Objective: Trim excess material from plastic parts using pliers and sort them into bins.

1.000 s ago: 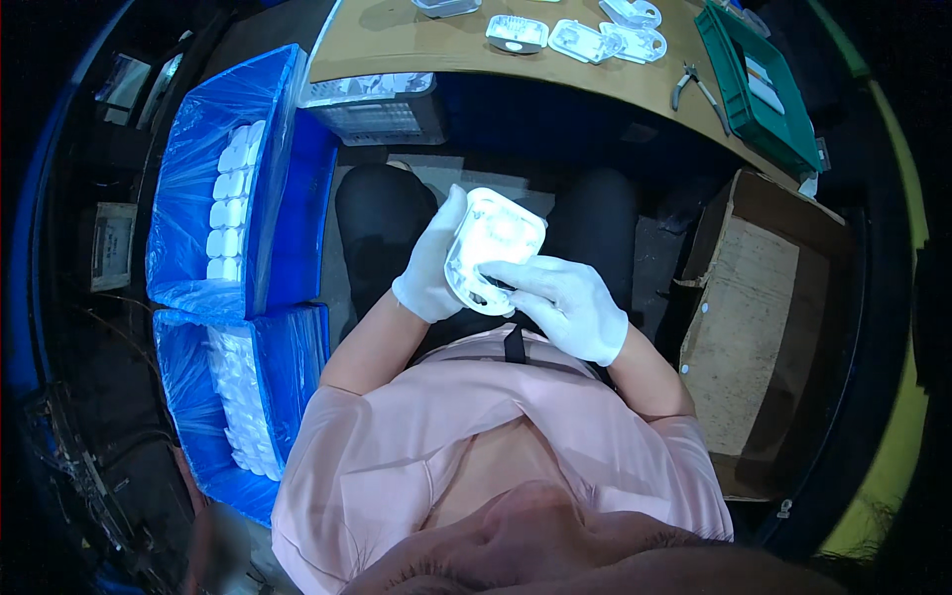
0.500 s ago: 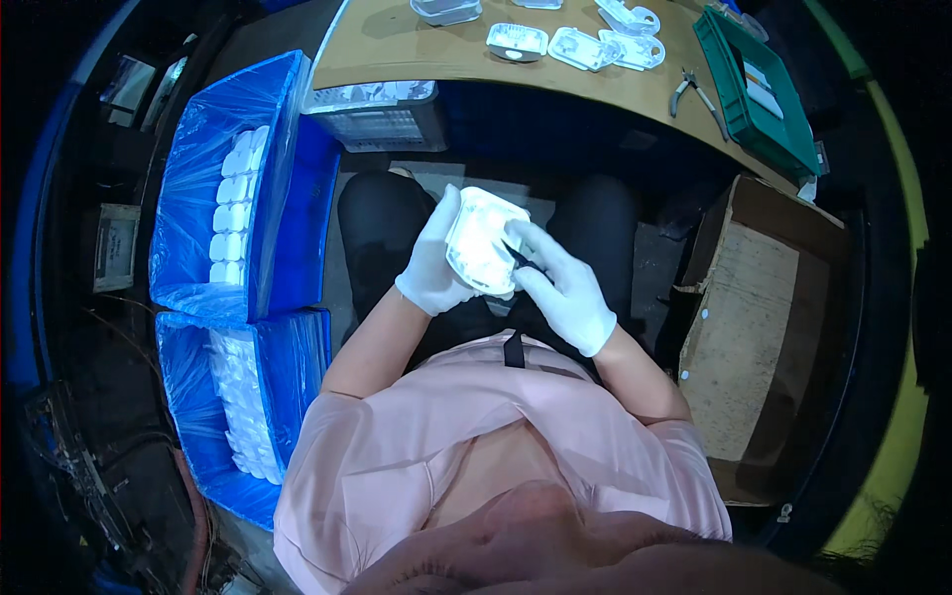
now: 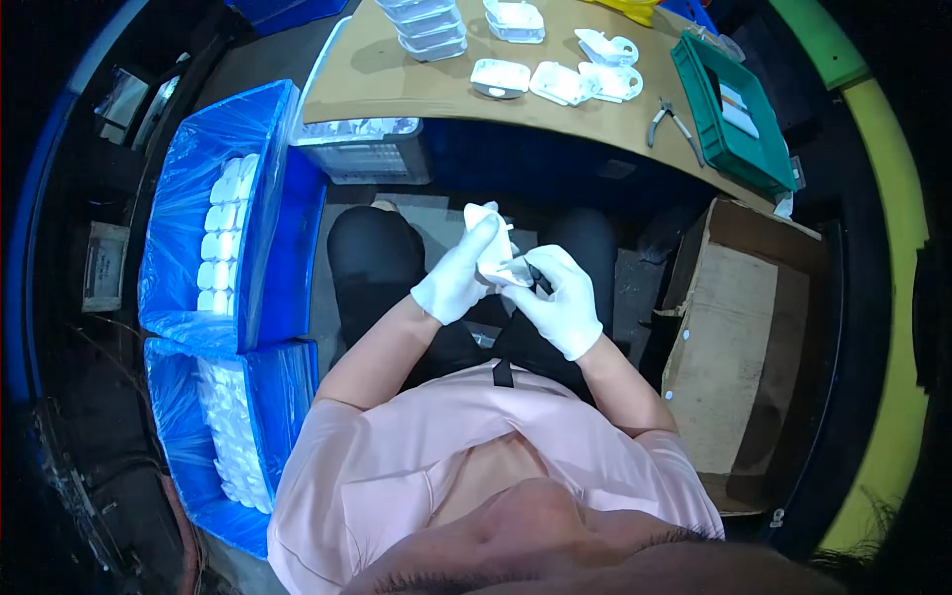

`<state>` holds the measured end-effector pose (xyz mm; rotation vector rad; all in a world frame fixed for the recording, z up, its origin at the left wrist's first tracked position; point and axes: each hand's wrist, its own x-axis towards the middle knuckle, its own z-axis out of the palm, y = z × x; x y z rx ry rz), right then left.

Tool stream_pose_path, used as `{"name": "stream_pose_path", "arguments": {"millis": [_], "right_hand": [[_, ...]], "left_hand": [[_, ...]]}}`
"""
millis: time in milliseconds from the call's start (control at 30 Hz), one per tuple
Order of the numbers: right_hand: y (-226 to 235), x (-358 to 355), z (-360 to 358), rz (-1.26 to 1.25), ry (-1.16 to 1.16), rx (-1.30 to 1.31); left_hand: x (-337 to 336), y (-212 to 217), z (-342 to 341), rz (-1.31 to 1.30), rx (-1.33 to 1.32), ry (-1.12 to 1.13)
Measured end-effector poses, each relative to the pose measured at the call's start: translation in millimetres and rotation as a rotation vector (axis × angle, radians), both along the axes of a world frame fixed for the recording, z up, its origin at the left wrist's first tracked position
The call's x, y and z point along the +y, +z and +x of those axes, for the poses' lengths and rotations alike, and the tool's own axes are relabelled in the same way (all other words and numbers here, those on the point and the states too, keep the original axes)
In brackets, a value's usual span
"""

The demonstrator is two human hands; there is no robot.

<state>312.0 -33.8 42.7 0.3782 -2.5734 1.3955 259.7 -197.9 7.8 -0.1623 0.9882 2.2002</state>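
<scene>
A white plastic housing [image 3: 490, 243] is tilted up on its side above my lap. My left hand [image 3: 454, 278], in a white glove, grips it from the left with the thumb over its face. Also gloved, my right hand [image 3: 557, 302] is closed around a small dark-handled tool [image 3: 538, 277] at the housing's lower right edge. The tool's tip is hidden, so its kind does not show. On the table ahead lie similar white plastic parts [image 3: 501, 78] and a pair of pliers [image 3: 675, 130] with its handles spread.
At the left stand two blue bins [image 3: 302, 258] lined with plastic, holding rows of white parts [image 3: 224, 233]. An open cardboard box [image 3: 684, 342] is at the right. On the brown table [image 3: 397, 94] are a green tray [image 3: 709, 109] and stacked white parts [image 3: 433, 40]. A crate [image 3: 372, 164] sits beneath.
The housing has turned from face-up to edge-on in my left hand. My right hand has shifted from its face to its lower edge. The whole view has tilted, showing more of the table.
</scene>
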Motion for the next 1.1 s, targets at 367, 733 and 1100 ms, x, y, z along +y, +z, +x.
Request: {"name": "stream_pose_path", "arguments": {"millis": [367,733,1100], "right_hand": [[4,19,-48,0.066,-0.218,0.204],[20,1,-120,0.342,-0.086,0.603],[59,54,-359,-0.596,-0.340,-0.314]], "left_hand": [[44,2,-99,0.280,0.263,-0.260],[29,-35,-143,0.372,0.572,0.209],[15,-17,-169,-0.340,0.840,0.025]]}}
